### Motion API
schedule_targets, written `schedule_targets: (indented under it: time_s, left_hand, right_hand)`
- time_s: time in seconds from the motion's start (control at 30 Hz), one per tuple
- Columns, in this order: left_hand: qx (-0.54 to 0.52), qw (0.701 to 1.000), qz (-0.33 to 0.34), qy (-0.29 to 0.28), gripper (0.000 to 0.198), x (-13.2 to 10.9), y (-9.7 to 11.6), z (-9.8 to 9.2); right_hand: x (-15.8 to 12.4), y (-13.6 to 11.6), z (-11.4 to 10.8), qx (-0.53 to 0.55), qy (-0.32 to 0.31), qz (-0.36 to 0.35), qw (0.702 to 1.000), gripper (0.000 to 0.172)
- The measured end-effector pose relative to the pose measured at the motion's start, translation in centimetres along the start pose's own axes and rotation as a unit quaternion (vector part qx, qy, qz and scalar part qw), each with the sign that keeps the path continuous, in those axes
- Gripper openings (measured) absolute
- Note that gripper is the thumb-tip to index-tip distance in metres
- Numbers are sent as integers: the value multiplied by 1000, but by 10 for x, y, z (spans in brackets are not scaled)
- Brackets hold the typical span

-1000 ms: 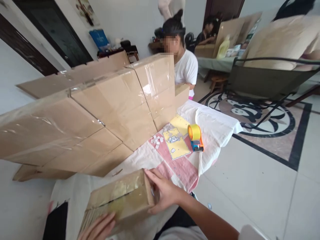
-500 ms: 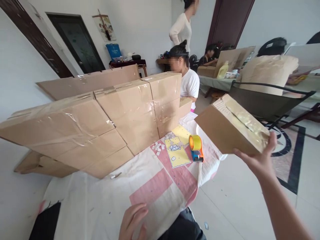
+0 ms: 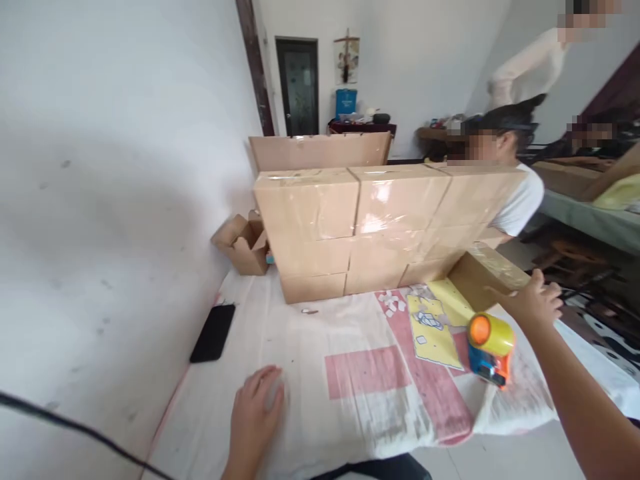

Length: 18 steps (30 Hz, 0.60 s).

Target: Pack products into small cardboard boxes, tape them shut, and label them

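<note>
My right hand (image 3: 537,300) grips the near end of a small taped cardboard box (image 3: 473,280), held low at the table's right side beside the box stack. A wall of stacked, taped cardboard boxes (image 3: 320,207) stands across the table. My left hand (image 3: 257,407) is over the white and pink cloth (image 3: 350,427), its fingers loosely curved and apart from the thumb, holding nothing I can make out. Close to my right hand sits a tape dispenser (image 3: 493,350) with a yellow roll. A yellow sticker sheet (image 3: 435,347) lies left of it, with white paper scraps (image 3: 393,303) alongside.
A black phone-like slab (image 3: 213,333) lies at the table's left edge, near the wall. An opened cardboard box (image 3: 245,243) stands behind it. A small blade-like piece (image 3: 310,311) rests before the stack. A person in a white shirt (image 3: 525,200) is behind the stack's right end.
My view has swung left. My right hand has brought the small box from over the floor down to the stack's right end. My left hand is further onto the cloth.
</note>
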State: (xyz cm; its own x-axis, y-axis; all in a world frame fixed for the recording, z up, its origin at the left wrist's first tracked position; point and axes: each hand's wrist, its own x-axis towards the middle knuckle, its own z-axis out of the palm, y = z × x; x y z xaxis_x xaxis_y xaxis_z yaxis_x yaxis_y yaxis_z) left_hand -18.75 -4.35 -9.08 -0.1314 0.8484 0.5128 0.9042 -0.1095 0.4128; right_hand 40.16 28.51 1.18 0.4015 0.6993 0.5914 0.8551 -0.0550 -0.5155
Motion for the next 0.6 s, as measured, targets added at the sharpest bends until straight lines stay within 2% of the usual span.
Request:
schedule_targets:
  time_s: [0.07,0.1,0.17,0.23,0.3,0.4,0.5,0.6]
  left_hand:
    - [74,984,-157,-32,24,21,-23,-10]
    - [112,960,-248,-59,26,37,-36,-15]
    - [154,927,-338,-48,37,73,-65,-21]
    - [174,903,-388,-56,37,107,-97,-23]
    - [183,880,-430,-83,33,131,-126,-22]
    - [183,866,-450,-120,33,143,-155,-20]
    - [169,874,-431,-146,29,138,-163,-23]
    - [160,880,-420,-157,25,135,-163,-25]
  right_hand:
    - [-29,-35,2,-24,24,-5,999,90]
    - [-53,-55,5,-21,20,-29,999,84]
    - [-114,-101,16,39,-24,-134,990,66]
    - [-184,-151,30,115,-101,-199,968,53]
    - [-250,-199,43,174,-191,-211,943,44]
    - [-324,-265,62,231,-295,-207,904,35]
    - [-360,-325,84,299,-348,-226,859,31]
    - [-367,-390,111,344,-382,-244,822,31]
